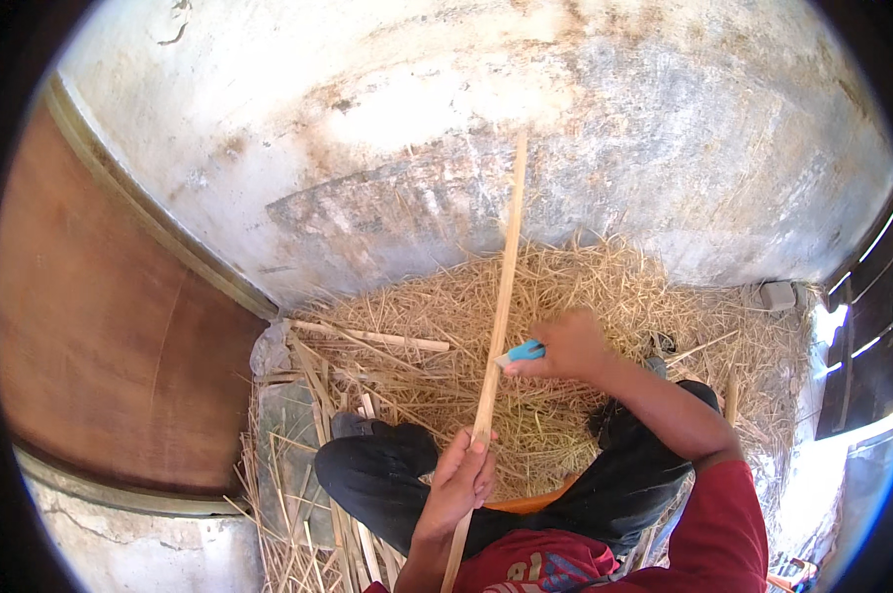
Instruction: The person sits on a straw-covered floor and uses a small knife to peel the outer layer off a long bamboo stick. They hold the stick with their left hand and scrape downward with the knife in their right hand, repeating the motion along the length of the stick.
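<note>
A long, pale bamboo strip (506,282) slants up from my lap toward the wall. Near its lower part, my left hand (459,481) is closed around it, thumb on top. My right hand (568,346) is closed on a knife with a light blue handle (524,351). Its short blade rests against or very close to the strip's right edge, about midway along; the exact contact is too small to tell. Most of the knife handle is hidden inside my fist.
Straw-like shavings (575,277) cover the ground between my legs and the stained wall (605,168). More cut strips (367,336) lie to the left, beside a brown door (121,326). A grey block (777,296) sits at the far right. My crossed legs (377,465) frame the space.
</note>
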The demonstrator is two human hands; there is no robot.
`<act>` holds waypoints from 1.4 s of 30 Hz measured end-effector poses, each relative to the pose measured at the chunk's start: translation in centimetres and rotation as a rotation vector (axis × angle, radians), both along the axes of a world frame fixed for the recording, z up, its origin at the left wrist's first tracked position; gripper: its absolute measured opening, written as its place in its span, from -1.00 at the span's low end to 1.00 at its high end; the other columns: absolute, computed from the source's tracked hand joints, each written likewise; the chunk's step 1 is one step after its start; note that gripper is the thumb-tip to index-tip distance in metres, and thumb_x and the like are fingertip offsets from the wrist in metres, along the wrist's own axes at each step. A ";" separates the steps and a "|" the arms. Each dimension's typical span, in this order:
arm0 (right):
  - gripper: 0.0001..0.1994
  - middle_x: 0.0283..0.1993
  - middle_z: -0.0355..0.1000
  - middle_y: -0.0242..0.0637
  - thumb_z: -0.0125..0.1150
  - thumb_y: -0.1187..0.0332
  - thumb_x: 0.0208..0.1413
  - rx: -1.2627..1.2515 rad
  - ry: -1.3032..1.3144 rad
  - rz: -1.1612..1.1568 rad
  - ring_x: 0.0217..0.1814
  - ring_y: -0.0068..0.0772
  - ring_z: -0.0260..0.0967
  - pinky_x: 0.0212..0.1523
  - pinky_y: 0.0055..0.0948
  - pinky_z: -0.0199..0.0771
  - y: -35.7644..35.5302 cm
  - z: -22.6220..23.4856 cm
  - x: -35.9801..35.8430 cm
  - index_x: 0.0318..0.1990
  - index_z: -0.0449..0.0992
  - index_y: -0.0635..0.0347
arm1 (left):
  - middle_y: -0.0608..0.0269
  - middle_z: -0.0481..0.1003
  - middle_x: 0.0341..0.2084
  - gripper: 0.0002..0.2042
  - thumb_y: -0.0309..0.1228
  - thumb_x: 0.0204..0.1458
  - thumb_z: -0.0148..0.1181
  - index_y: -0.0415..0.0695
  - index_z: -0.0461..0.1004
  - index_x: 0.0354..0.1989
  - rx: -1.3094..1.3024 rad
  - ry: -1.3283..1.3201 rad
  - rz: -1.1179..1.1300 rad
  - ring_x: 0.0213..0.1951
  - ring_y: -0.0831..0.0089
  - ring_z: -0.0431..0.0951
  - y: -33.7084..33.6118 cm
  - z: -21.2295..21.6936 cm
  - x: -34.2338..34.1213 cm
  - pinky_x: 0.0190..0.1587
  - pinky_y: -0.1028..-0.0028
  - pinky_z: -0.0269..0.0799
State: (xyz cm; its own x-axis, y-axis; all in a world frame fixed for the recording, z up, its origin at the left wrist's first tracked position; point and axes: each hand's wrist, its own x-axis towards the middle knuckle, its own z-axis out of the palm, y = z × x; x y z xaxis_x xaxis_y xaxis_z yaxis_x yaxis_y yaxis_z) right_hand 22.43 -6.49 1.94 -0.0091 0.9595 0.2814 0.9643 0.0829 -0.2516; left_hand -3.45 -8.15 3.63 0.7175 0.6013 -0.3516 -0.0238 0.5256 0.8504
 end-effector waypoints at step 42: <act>-0.10 -0.49 0.47 -0.05 -0.33 -0.50 0.00 0.058 0.274 -1.038 -0.43 -0.12 0.43 -0.33 -0.10 0.41 -0.2 -3.7 24.0 -0.54 0.52 0.33 | 0.36 0.34 -0.56 -0.74 -0.26 0.25 -0.11 -0.17 0.29 -0.04 -0.054 0.494 -0.196 -0.58 0.55 0.32 -7.3 -0.8 -7.5 -0.56 0.52 0.21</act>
State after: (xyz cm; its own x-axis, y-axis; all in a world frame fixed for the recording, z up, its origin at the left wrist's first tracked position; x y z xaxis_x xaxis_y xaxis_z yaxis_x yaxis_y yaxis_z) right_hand 46.43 -6.69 -1.76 0.8729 0.4472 0.1952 0.4816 -0.7253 -0.4920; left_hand -10.93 -15.46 2.85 0.5558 0.4442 -0.7027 0.4756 0.5234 0.7070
